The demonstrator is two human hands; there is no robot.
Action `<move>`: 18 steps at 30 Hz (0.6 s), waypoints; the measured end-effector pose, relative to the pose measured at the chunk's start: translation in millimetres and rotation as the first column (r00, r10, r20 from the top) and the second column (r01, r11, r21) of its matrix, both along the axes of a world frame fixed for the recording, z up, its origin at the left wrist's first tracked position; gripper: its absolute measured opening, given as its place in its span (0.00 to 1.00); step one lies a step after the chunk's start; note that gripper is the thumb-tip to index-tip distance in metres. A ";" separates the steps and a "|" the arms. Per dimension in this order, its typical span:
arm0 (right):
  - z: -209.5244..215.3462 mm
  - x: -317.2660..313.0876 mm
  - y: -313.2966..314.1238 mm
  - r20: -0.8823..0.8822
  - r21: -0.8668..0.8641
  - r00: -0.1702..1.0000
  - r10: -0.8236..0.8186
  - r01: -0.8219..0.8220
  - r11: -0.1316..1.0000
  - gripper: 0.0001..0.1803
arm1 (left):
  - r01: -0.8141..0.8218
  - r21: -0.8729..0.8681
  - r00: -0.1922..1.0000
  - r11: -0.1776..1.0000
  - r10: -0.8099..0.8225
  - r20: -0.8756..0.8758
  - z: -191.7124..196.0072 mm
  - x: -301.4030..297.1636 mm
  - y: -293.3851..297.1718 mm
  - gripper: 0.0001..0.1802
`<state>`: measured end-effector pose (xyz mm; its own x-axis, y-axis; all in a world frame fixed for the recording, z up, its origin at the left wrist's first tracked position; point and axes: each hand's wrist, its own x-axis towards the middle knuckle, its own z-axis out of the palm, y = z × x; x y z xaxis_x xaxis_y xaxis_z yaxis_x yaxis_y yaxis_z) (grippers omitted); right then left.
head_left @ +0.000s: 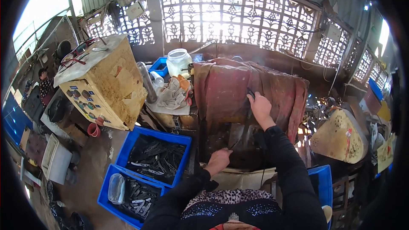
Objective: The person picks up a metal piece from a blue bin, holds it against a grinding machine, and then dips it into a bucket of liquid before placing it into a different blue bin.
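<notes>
My left hand (218,161) is closed on a thin dark strip (234,145), which sticks out beyond the fingertips over the dark, wet-looking opening of a machine. My right hand (260,107) is farther forward, in front of a reddish-brown cloth (221,87) draped over the machine. Its fingers are closed on a small dark piece (250,91); most of that piece is hidden by the hand, so its kind cannot be made out. To the left stand two blue crates (123,145) with many flat dark metal pieces (164,153) in them.
A stained yellow control box (115,85) with knobs stands at the left. Behind it are a white jar (178,61), crumpled gloves (172,93) and a small blue bin (159,64). On the right are a yellowish triangular guard (339,138) and another blue crate (324,183).
</notes>
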<state>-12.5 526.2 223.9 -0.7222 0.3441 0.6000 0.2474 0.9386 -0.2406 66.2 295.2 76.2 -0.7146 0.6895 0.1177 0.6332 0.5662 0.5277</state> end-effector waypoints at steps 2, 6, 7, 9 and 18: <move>-3.3 -1.6 -0.5 0.001 0.041 1.000 0.010 -0.011 0.999 0.20 | 0.013 0.008 1.000 1.000 -0.013 -0.018 -3.4 0.3 -0.3 0.21; -5.6 -2.6 -2.0 0.005 0.137 1.000 0.026 -0.026 0.990 0.20 | 0.057 -0.003 0.998 0.998 -0.057 -0.019 4.4 -0.5 0.3 0.22; -5.9 -2.6 -2.3 0.001 0.158 0.999 0.032 -0.032 0.987 0.20 | 0.063 -0.024 0.998 0.998 -0.062 0.012 8.0 -0.2 0.4 0.22; -7.8 -3.3 -0.9 0.001 0.178 0.999 0.036 -0.036 0.983 0.19 | 0.071 -0.044 0.996 0.996 -0.069 0.047 9.5 -1.0 0.9 0.22; -14.8 -6.3 4.1 -0.090 0.185 0.989 0.116 -0.098 0.978 0.17 | 0.078 -0.064 0.991 0.995 -0.071 0.114 18.2 0.3 2.3 0.22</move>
